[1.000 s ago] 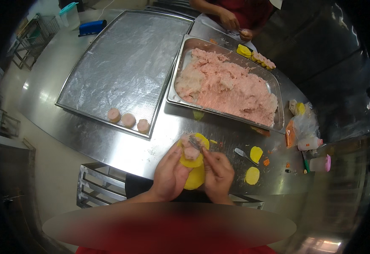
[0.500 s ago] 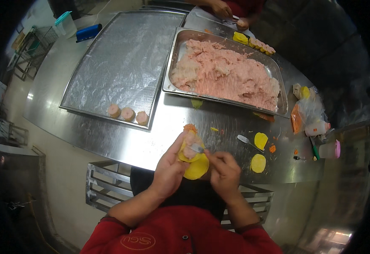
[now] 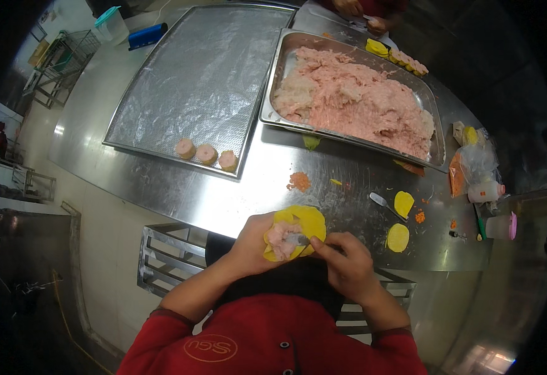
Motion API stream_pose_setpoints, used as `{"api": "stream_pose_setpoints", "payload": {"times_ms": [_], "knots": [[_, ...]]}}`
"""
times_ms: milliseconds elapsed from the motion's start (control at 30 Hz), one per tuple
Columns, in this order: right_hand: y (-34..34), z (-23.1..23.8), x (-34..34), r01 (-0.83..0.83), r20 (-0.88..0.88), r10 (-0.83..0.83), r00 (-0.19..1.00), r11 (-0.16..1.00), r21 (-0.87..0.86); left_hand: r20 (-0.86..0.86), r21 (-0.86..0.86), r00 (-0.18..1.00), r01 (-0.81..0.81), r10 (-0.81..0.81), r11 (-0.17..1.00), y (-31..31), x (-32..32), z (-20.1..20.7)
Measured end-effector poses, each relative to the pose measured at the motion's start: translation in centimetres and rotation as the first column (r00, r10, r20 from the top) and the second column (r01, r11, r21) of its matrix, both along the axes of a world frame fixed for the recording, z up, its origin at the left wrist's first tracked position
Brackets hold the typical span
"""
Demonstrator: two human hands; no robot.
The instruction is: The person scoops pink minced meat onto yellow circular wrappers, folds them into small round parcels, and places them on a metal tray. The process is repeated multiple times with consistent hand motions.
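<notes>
My left hand [image 3: 250,245] is closed around yellow round wrappers [image 3: 311,220] near the table's front edge. A lump of pink meat paste [image 3: 280,242] sits in the top wrapper, whose edges fold up around it. With my right hand [image 3: 352,265] I grip a small spreading spatula [image 3: 298,240], its blade pressed against the paste. Its handle is mostly hidden by my fingers. Just beyond my hands lies a pile of chopped orange bits [image 3: 298,182].
A perforated metal tray [image 3: 180,75] carries three filled dumplings [image 3: 206,154]. Beside it, a steel pan [image 3: 265,115] holds pink meat paste. Another spatula [image 3: 378,199] and loose wrappers [image 3: 398,238] lie at right, near a plastic bag [image 3: 478,161]. A co-worker's hands [image 3: 376,25] are across the table.
The wrappers have turned in my left hand and now bunch around the paste. Both hands moved nearer my body, uncovering the orange bits. The whole view has shifted slightly.
</notes>
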State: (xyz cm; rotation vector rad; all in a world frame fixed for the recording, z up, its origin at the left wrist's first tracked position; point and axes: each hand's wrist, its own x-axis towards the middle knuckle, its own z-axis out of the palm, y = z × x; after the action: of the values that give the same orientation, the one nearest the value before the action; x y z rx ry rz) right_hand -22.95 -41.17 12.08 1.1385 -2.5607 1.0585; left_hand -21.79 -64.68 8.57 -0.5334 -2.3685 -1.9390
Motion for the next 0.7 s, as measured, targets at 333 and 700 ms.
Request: {"api": "stream_pose_setpoints", "payload": {"times_ms": [333,700], "knots": [[2.0,2.6,-0.5,0.159,0.179,-0.162,0.970,0.987,0.033,0.087,-0.118,0.994,-0.050,0.060,0.992,0.7,-0.2,0.2],[0.2,0.5,-2.3,0.064,0.184,-0.054,0.981,0.997,-0.047,-0.143,-0.256,0.980,0.097,-0.137,0.962,1.1,0.0,0.6]]}}
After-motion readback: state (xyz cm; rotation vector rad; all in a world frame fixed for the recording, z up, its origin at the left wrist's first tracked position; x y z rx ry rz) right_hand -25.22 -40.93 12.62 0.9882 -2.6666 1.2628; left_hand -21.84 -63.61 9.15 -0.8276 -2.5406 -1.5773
